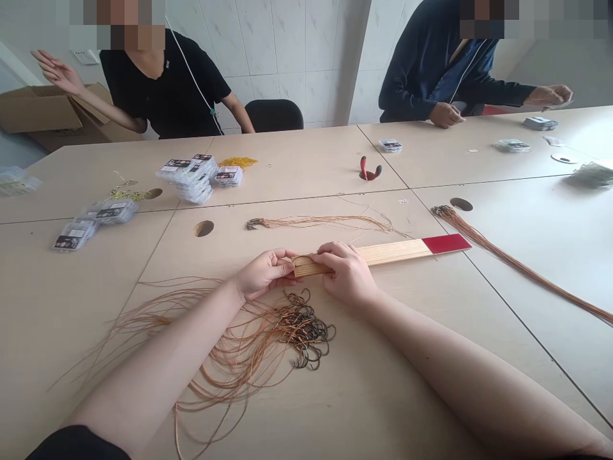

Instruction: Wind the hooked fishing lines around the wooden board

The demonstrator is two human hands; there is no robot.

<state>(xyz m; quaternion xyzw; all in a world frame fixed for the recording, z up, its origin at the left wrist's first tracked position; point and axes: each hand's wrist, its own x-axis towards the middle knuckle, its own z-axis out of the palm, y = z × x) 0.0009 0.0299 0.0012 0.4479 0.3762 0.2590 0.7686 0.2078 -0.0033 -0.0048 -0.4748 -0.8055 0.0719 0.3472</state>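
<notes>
My right hand [348,275] is closed over a flat wooden strip [395,253] with a red end, fingers on top near its left end. At that left end, the dark curve of a fishing hook [302,257] lies against the wood. My left hand [265,273] pinches there, thumb and fingers closed at the hook; its leader line is mostly hidden. Just below my hands lies a pile of dark fishing hooks [306,329] with brown leader lines [230,361] spreading left, partly under my left forearm.
Beyond the strip lies a small hook bundle [257,223]; a larger leader bundle [498,246] runs off right. Red-handled pliers [368,171] stand in a table hole. Stacked clear boxes [194,179] sit at back left. Two people [165,83] are across the table [383,396].
</notes>
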